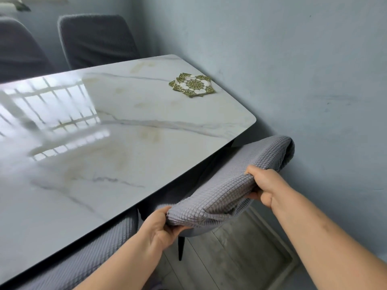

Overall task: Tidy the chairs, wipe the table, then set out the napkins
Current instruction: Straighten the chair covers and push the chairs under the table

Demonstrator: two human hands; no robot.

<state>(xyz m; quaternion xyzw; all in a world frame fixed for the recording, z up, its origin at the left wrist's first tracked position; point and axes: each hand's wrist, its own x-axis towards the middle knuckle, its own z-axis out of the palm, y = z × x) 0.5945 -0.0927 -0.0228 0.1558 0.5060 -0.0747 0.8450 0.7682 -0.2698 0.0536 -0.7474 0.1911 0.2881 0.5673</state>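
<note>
Fingers of the left hand are curled under the left end of a chair's top rim, thumb lying on the upper side, so the grey waffle-weave cover bunches in the grip. The right hand pinches the same rim further to the right, thumb over the fabric and fingers folded beneath it. Both hands hold the chair firmly; neither is open.

That chair stands at the near edge of the table, close to its near right corner, with its seat under the top. Its backrest rises just above the table edge, and its right end is just beside the wall. One dark leg shows below the left hand, standing on the pale floor.

A second chair in the same grey cover sits further left along the near edge, also pushed under. Two darker grey chairs stand at the far edge.

The table's top is glossy white marble with grey veins, faint yellowish smears and a window's reflection on its left part. The napkins, green and white with a medallion pattern, lie in a loosely fanned stack near the far right corner, close to the right edge.
</note>
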